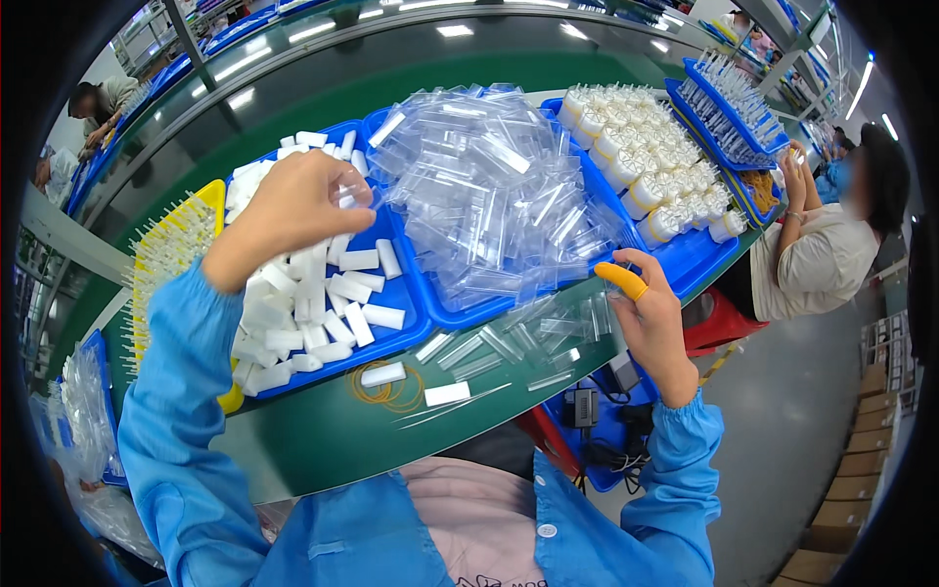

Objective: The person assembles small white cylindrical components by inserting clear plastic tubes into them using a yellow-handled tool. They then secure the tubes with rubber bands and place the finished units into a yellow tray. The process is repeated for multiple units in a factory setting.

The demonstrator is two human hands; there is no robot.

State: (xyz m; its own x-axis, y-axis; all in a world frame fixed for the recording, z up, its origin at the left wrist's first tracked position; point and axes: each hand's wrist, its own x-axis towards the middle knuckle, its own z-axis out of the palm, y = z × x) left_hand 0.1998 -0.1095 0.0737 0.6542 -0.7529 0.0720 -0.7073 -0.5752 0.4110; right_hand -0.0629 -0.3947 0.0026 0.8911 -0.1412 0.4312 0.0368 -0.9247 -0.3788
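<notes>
My left hand [298, 201] is raised over the tray of white blocks, its fingers curled and closed around what looks like a clear plastic sleeve [350, 196]. White rectangular blocks [311, 284] fill the blue tray [403, 305] beneath it. My right hand [648, 311], with a yellow finger cot [622, 281] on one finger, is bent in a pinch near the front right of the sleeve tray. What sits between those fingertips is too small to make out. Loose clear sleeves [504, 342] lie on the green table just left of it.
A blue tray heaped with clear sleeves [479, 186] stands in the middle. White parts with yellow bands [636, 147] fill a tray at right; a yellow tray [217, 196] stands left. Rubber bands [386, 389] and two blocks lie in front. A co-worker [822, 230] sits at right.
</notes>
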